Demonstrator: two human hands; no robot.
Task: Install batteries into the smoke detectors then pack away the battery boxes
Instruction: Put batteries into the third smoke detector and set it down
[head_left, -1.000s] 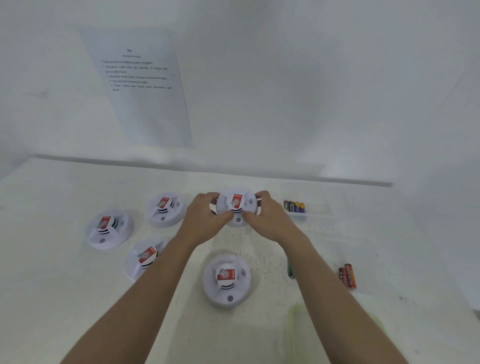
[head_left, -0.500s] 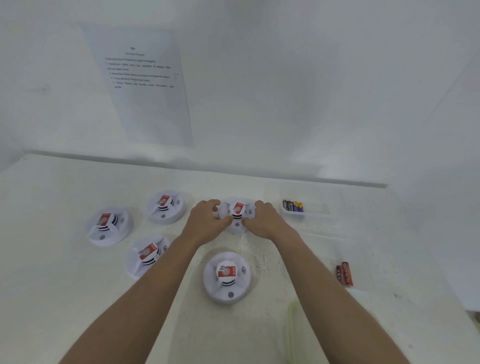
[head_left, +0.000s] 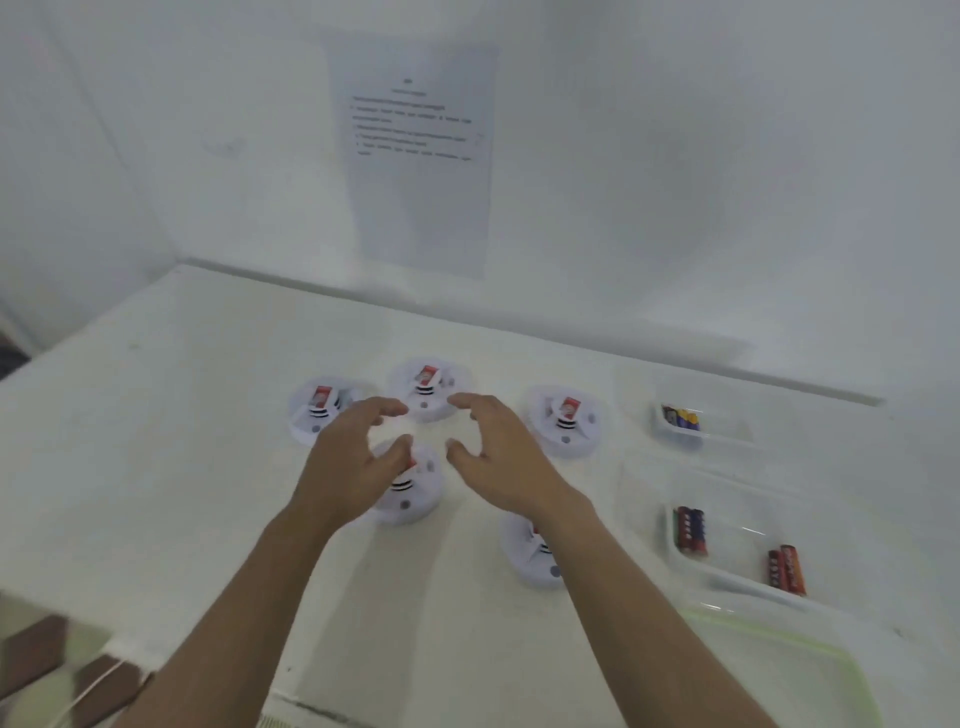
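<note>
**Hands off, one detector down**

Released! Left hand (head_left: 358, 457) and right hand (head_left: 498, 457) up and away from the smoke detector (head_left: 566, 421) gripped between them a second ago. Both now hovering over the middle of the desk (head_left: 182, 415), fingers wide and loosely curved, holding nothing.

Set down label-up, well to the right of the right hand, near the small battery box (head_left: 727, 431). Probably done with that unit and swinging toward the next: the far middle detector (head_left: 428, 387), or the near-left detector (head_left: 408, 483) half hidden under the left hand. Hard to call which.

Loose batteries (head_left: 690, 530) in the larger clear box (head_left: 743, 499), so no packing away yet.

Plain white desk against white walls, printed sheet (head_left: 421, 156) stuck up behind, green-rimmed lid (head_left: 831, 654) at the near right.
</note>
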